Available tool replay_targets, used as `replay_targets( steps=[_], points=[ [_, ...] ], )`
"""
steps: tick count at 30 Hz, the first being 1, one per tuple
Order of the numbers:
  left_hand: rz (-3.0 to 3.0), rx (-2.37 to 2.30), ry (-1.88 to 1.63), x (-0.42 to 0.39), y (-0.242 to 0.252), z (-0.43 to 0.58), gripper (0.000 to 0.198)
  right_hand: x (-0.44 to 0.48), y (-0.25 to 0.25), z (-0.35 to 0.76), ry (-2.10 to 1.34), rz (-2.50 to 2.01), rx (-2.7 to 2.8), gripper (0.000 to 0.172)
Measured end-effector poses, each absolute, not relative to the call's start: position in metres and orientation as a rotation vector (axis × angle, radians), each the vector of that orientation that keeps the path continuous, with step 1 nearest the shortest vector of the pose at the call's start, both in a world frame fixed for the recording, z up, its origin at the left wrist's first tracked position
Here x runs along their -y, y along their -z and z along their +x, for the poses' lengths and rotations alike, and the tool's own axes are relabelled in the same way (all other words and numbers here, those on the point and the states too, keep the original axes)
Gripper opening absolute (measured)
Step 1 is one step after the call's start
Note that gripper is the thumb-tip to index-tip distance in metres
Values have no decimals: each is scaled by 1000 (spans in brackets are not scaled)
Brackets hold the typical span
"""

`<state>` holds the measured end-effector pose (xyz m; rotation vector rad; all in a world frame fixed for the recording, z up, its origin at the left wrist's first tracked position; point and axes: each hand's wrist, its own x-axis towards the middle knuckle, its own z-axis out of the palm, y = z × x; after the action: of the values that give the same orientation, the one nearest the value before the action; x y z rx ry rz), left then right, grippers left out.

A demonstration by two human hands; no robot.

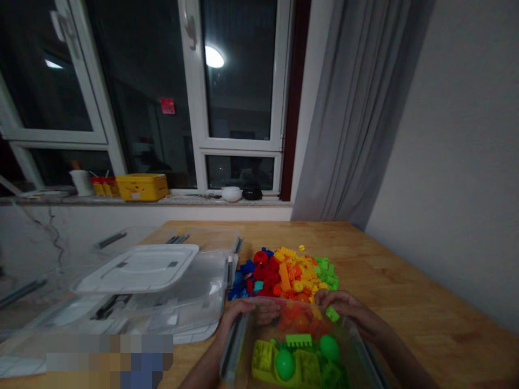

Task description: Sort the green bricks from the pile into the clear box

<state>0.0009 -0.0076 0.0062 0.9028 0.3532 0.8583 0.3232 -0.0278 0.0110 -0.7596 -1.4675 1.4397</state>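
A clear plastic bin (239,351) stands close in front of me, with green toy pieces inside, among them a bright green egg-shaped piece (285,364) and a green toothed block (299,340). My left hand (245,313) is closed around the bin's far left rim; its fingers show blurred through the wall. At the far right rim, my right hand (354,313) has its fingers bent around a small green block (332,314). Just beyond the bin lies a pile of toy blocks: blue (243,278), red (265,273), orange and yellow (304,270), with green ones (327,273) on the right.
Several clear bins and a white lid (141,268) are stacked on the left of the wooden table (389,281). On the windowsill stand a yellow box (141,187), a white bowl (231,194) and a black one (252,194). A grey curtain (348,119) hangs behind.
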Motion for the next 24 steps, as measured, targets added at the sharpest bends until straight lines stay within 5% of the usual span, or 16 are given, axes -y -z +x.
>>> replay_targets(
  steps=[8, 14, 24],
  points=[
    [912, -385, -856, 10, -12, 3, 45, 16, -8, 327, -1321, -878, 1212, 16],
    [919, -395, -856, 10, -14, 3, 44, -10, 9, 363, -770, -1245, 863, 33],
    [862, -399, -880, 10, -9, 3, 42, -35, 54, 403, -330, -1631, 1299, 42]
  ],
)
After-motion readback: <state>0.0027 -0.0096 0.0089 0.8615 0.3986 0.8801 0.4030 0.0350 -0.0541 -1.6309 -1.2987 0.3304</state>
